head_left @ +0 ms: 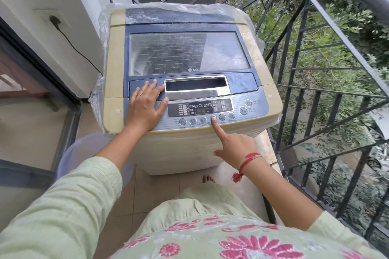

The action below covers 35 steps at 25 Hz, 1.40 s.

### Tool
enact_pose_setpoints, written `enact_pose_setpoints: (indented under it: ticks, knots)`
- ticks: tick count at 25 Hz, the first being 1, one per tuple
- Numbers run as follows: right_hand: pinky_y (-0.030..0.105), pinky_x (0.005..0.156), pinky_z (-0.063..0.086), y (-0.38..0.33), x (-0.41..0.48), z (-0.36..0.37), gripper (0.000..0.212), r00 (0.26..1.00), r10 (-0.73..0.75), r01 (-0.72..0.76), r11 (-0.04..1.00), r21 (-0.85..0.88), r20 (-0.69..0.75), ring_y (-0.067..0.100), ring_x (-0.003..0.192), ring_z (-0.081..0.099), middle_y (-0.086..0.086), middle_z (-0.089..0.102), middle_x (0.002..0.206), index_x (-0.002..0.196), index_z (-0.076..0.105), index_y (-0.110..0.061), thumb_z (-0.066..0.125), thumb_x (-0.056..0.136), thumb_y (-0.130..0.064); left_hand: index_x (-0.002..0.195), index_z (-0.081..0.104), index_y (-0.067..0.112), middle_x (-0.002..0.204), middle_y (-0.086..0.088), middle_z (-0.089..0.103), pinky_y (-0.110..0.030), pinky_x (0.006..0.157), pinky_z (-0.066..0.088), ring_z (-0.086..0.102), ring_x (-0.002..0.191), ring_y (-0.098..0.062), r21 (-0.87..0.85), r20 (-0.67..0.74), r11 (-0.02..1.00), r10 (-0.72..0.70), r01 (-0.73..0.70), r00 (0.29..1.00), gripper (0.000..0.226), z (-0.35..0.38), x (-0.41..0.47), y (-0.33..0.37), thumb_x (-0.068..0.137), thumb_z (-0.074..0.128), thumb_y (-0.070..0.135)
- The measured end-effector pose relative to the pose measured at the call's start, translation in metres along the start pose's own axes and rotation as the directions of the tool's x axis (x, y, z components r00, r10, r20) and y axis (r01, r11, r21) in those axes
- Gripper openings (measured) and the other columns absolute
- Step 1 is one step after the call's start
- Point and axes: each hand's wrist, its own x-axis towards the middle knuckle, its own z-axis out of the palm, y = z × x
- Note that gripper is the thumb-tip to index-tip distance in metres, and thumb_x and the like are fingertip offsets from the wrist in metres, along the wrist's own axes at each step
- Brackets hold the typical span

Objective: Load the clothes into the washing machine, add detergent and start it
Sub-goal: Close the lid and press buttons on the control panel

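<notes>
The washing machine [181,147] stands on a balcony floor, close against a black metal railing [315,48], with a clear plastic cover [101,27] bunched round its back and left side. Its lid [189,52] is down. The lid's window is dusty and full of reflections, so what lies in the drum cannot be made out.

The left hand [145,107] rests palm-down on the machine's front left, across the blue strip beside the silver lid handle [195,87]. Its grip is apart, with fingers straight and spread, holding nothing. A ring [139,95] shows on one finger.

The right hand [233,149] points: its index fingertip [213,121] presses one of the round buttons in the bottom row of the control panel [210,107], while the other fingers are folded in and clasp nothing. A red thread [249,158] is tied round that wrist. The small display shows dim digits, too faint to read. The start/pause button [243,110] sits to the right of the pressed button, below the power button [248,102].

A black cord [77,48] runs from a wall socket [55,20] down behind the machine. A pale round tub [80,153] shows behind the left forearm.
</notes>
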Motion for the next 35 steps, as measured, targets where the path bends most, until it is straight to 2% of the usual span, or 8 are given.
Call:
enact_pose_setpoints:
  ticks: [3, 7, 11, 20, 25, 27, 30, 35]
  knots:
    - [0.026, 0.051, 0.035, -0.009, 0.003, -0.002, 0.090, 1.000, 0.002, -0.002, 0.998, -0.067, 0.002, 0.020, 0.063, 0.052, -0.001, 0.050, 0.067, 0.148, -0.014, -0.025, 0.051, 0.090, -0.048, 0.134, 0.048, 0.022, 0.147, -0.007, 0.040, -0.045, 0.114, 0.019, 0.030, 0.139, -0.026, -0.001, 0.003, 1.000, 0.000, 0.000, 1.000, 0.050, 0.000, 0.000, -0.001, 0.093, 0.036, 0.047]
    - [0.029, 0.054, 0.040, 0.008, 0.000, 0.005, 0.089, 0.998, -0.063, 0.057, 0.985, 0.160, 0.028, 0.020, 0.066, 0.051, -0.002, 0.049, 0.074, 0.146, -0.017, -0.033, 0.050, 0.090, -0.050, 0.134, 0.048, 0.021, 0.148, -0.008, 0.039, -0.046, 0.114, 0.019, 0.030, 0.140, -0.027, -0.001, 0.002, 1.000, 0.004, -0.004, 1.000, 0.050, 0.000, 0.000, 0.000, 0.093, 0.035, 0.047]
    - [0.031, 0.055, 0.047, 0.028, -0.009, 0.021, 0.089, 0.999, -0.026, 0.034, 0.972, 0.233, -0.037, 0.023, 0.069, 0.059, -0.001, 0.053, 0.075, 0.144, -0.021, -0.033, 0.048, 0.090, -0.052, 0.134, 0.048, 0.021, 0.148, -0.008, 0.039, -0.046, 0.114, 0.019, 0.030, 0.140, -0.027, 0.000, 0.000, 1.000, 0.001, -0.001, 1.000, 0.050, -0.001, 0.000, 0.001, 0.092, 0.036, 0.047]
    - [0.025, 0.046, 0.037, 0.026, 0.000, 0.012, 0.086, 1.000, -0.002, 0.003, 0.987, 0.161, -0.012, 0.021, 0.063, 0.056, 0.000, 0.055, 0.074, 0.145, -0.018, -0.038, 0.046, 0.090, -0.054, 0.134, 0.048, 0.020, 0.147, -0.009, 0.040, -0.047, 0.114, 0.020, 0.031, 0.139, -0.028, 0.004, 0.003, 1.000, 0.004, -0.004, 1.000, 0.051, -0.001, 0.000, 0.001, 0.092, 0.035, 0.047]
    - [0.028, 0.056, 0.040, 0.029, 0.007, 0.002, 0.086, 0.996, -0.001, -0.013, 0.988, 0.152, 0.094, 0.023, 0.076, 0.057, 0.005, 0.063, 0.092, 0.144, -0.018, -0.040, 0.049, 0.090, -0.050, 0.134, 0.048, 0.020, 0.147, -0.009, 0.040, -0.047, 0.114, 0.019, 0.030, 0.139, -0.028, -0.003, 0.013, 1.000, -0.004, 0.004, 1.000, 0.058, -0.002, 0.000, 0.003, 0.090, 0.029, 0.052]
    - [0.030, 0.059, 0.045, 0.030, 0.005, 0.006, 0.085, 0.999, -0.023, 0.015, 0.971, 0.239, 0.029, 0.025, 0.082, 0.062, 0.004, 0.062, 0.090, 0.145, -0.015, -0.040, 0.049, 0.090, -0.048, 0.133, 0.049, 0.019, 0.147, -0.009, 0.040, -0.047, 0.114, 0.019, 0.030, 0.139, -0.029, -0.016, 0.007, 1.000, -0.005, 0.005, 1.000, 0.060, -0.004, -0.001, 0.004, 0.089, 0.028, 0.054]
    - [0.030, 0.054, 0.046, 0.038, -0.004, 0.023, 0.090, 0.998, 0.016, 0.004, 0.942, 0.335, -0.057, 0.023, 0.071, 0.062, 0.003, 0.063, 0.080, 0.142, -0.021, -0.040, 0.051, 0.089, -0.050, 0.134, 0.049, 0.020, 0.147, -0.009, 0.040, -0.047, 0.114, 0.019, 0.030, 0.139, -0.028, -0.016, 0.006, 1.000, -0.005, 0.005, 1.000, 0.061, -0.003, -0.001, 0.004, 0.089, 0.027, 0.054]
    - [0.030, 0.058, 0.042, 0.074, -0.001, 0.019, 0.090, 0.986, 0.145, -0.107, 0.928, 0.357, -0.079, 0.027, 0.081, 0.063, 0.009, 0.066, 0.092, 0.145, -0.020, -0.034, 0.050, 0.090, -0.048, 0.134, 0.048, 0.020, 0.148, -0.008, 0.039, -0.046, 0.114, 0.018, 0.029, 0.140, -0.027, -0.011, 0.007, 1.000, -0.009, 0.009, 1.000, 0.062, -0.003, -0.001, 0.004, 0.088, 0.026, 0.054]
